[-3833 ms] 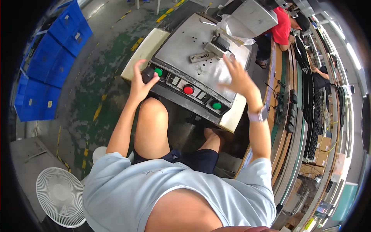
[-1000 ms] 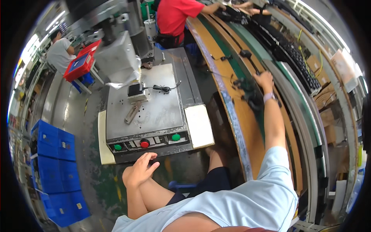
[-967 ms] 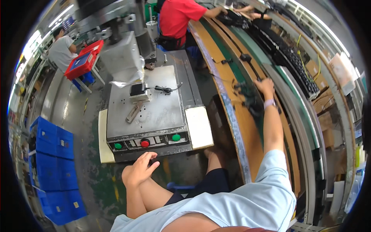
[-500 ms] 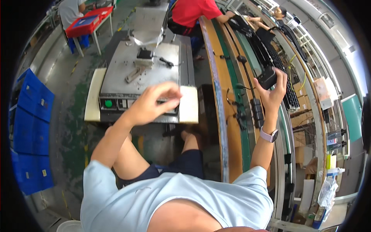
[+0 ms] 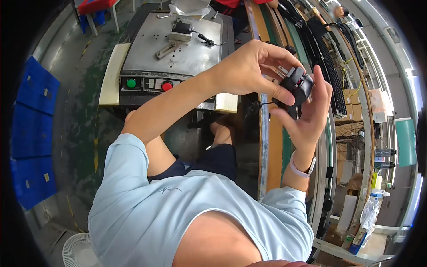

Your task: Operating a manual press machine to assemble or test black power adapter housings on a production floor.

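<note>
A black plug-in power adapter with metal prongs and a thin cord is up in front of me, over the bench line at my right. My left hand reaches across and grips its left side, thumb on the near face. Around its right and lower side curls my right hand, thumb below and index finger raised; how firmly it presses is hard to see. A second black adapter rests on a small metal block on the machine's steel plate, its cord bundled beside it.
The machine front carries a green button and a red button. Blue bins stand on the floor at the left, a white basket at lower left. Other people are at work at the far end of the line.
My left hand has moved right from above the machine and taken hold of the adapter in my right hand. My view has shifted, and the adapter is turned with its prongs showing.
</note>
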